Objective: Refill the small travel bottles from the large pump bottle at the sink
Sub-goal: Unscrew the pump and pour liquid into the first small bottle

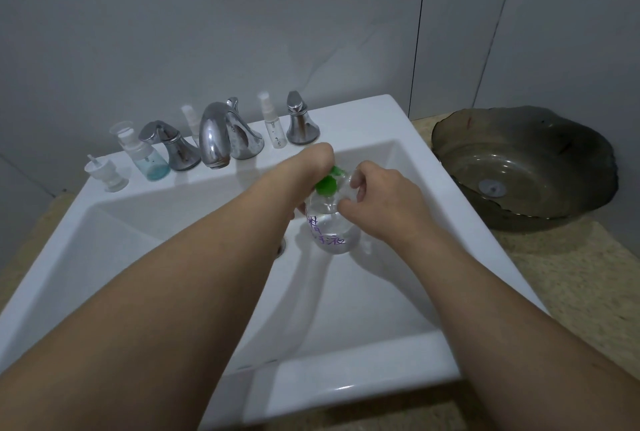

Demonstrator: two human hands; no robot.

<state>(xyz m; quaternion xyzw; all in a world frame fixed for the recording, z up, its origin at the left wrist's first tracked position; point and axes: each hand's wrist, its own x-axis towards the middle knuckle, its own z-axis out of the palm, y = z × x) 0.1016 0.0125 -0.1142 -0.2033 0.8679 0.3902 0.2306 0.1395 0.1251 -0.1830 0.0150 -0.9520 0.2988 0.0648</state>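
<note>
two hands on one pump bottle over the sink
left hand grips its green top, right hand holds its shoulder; four small bottles stand behind.

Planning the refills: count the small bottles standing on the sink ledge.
3: a foam pump bottle left of the left tap handle, a spray bottle behind the spout, another spray bottle beside the right handle.
</note>
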